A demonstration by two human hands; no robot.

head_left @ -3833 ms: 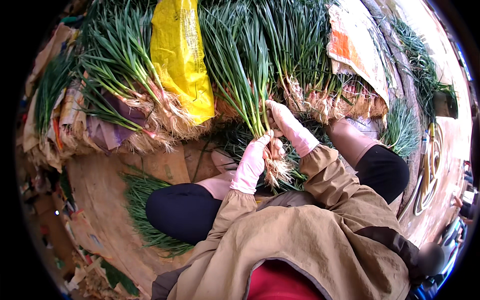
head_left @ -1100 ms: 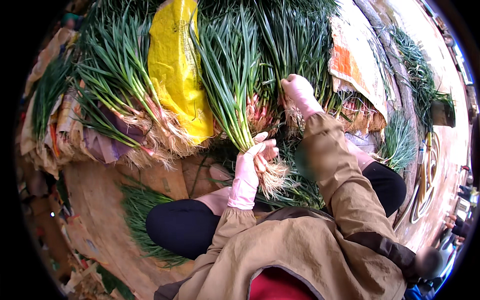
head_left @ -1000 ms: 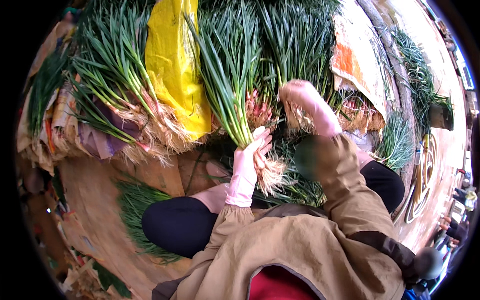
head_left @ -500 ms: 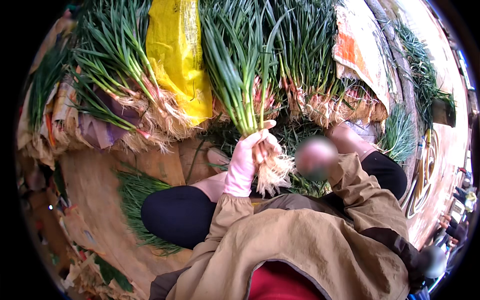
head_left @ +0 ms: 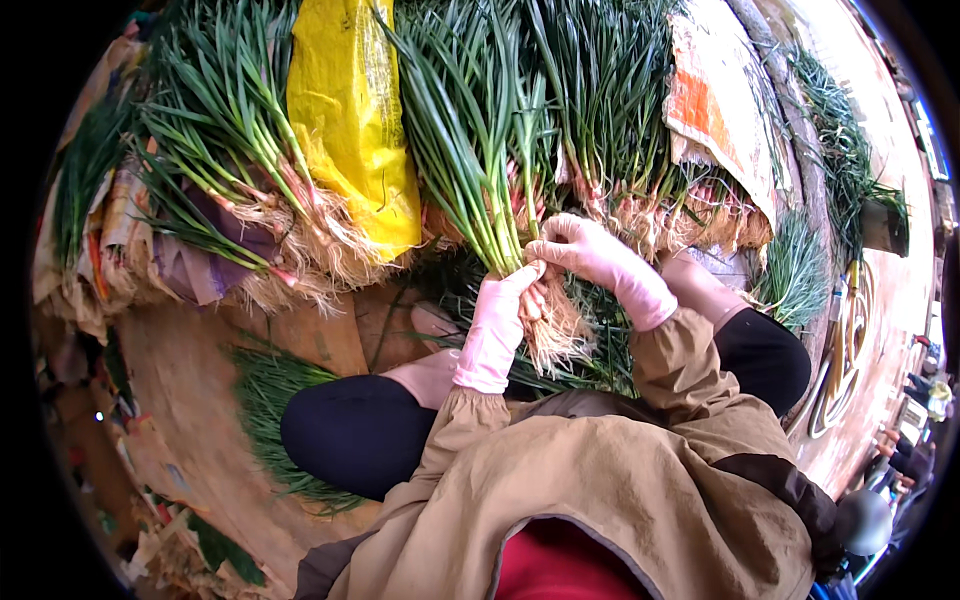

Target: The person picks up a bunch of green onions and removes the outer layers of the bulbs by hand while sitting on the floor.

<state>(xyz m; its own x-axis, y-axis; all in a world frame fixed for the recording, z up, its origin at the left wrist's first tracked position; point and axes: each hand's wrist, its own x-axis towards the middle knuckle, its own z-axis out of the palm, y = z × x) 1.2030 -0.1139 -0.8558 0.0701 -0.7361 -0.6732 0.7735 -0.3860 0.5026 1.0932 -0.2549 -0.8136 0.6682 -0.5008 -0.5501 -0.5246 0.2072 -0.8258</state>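
My left hand [head_left: 508,295], in a pale pink glove, is wrapped round a bunch of green garlic [head_left: 492,215] just above the roots. The long leaves point away from me, and pale stringy roots [head_left: 556,335] hang below my fingers. My right hand [head_left: 590,258], gloved likewise, meets the bunch from the right. Its thumb and fingers pinch at a stem beside my left thumb; the exact spot between the fingertips is partly hidden.
More green garlic [head_left: 610,110] is heaped along the far side, roots toward me. A yellow sack [head_left: 355,130] and a white-and-orange sack [head_left: 715,105] lie over the heap. Trimmed leaves [head_left: 290,425] are by my left knee. A coiled hose [head_left: 845,350] lies at the right.
My right hand has moved up and left from near my right knee to the bunch, and now pinches it. The bunch in my left hand has tipped slightly to the left.
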